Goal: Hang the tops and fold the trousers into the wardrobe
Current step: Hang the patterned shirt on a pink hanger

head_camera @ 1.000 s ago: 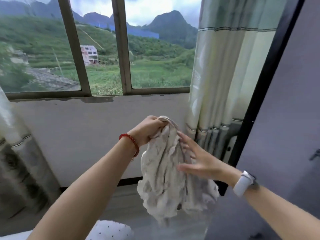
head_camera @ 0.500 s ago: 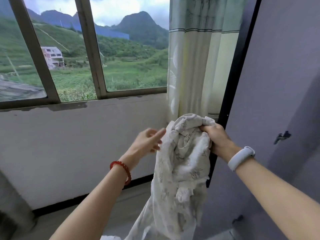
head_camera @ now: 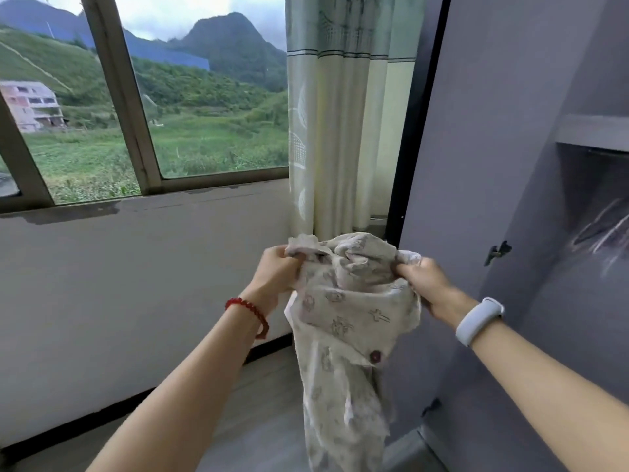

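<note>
Window (head_camera: pixel 204 97) filled the upper left of the view: dark frame bars, green hillside, mountains and a pale building outside. White wall (head_camera: pixel 119 284) ran below the sill, dark skirting strip at its foot, grey floor (head_camera: pixel 258 403) beneath.

Wardrobe (head_camera: pixel 578 301) occupied the right side. Its grey door (head_camera: pixel 452 165) stood open, edge-on toward the window, small dark fitting on the inner face. A shelf (head_camera: pixel 592 132) was visible inside at upper right; below it pale streaks, possibly hangers, too blurred to confirm.

Curtain (head_camera: pixel 340 131), pale cream with a dark stripe band near the top, hung between window and wardrobe door.

Garment (head_camera: pixel 343 321): cream fabric with small faint printed figures and one dark red button. Held up in the air in front of the curtain foot and the door edge, bunched at the top, the rest hanging loose toward the floor. Not inside the wardrobe. Whether top or trousers could not be told.

Left hand (head_camera: pixel 275 270): grip curled tight round the upper left edge of the garment. Red bead bracelet (head_camera: pixel 250 313) on that wrist.

Right hand (head_camera: pixel 425 284): grip curled round the upper right edge of the same garment, close to the door. White band (head_camera: pixel 478 320) on that wrist.

The two hands were apart, fabric gathered between them.
</note>
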